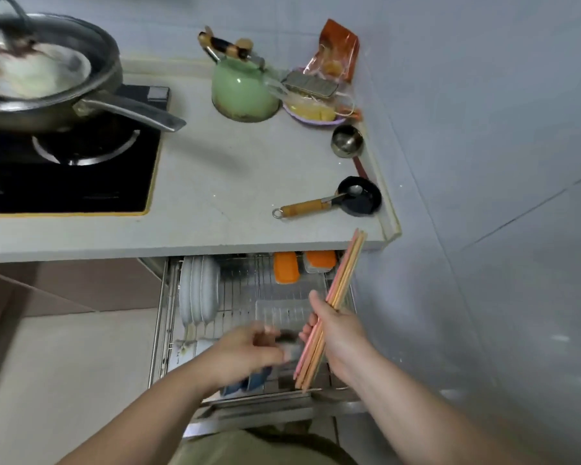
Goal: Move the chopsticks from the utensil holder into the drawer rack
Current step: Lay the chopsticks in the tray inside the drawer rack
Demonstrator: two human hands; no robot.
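My right hand (341,333) is shut on a bundle of pink and tan chopsticks (344,273), held slanted over the open drawer rack (249,286); their upper ends reach the counter edge and their lower ends hang near the rack's front rail. My left hand (249,352) is blurred over the front of the rack, its fingers curled around a small dark, blurred object (289,344) that I cannot identify. No utensil holder is clearly visible.
White plates (198,293) stand in the rack's left side; two orange-lidded boxes (285,266) and a clear tray (282,312) sit further back. On the counter (215,203) are a green kettle (244,88), a small black pan (359,199), a steel ladle (347,140), and a wok (44,75) on the stove.
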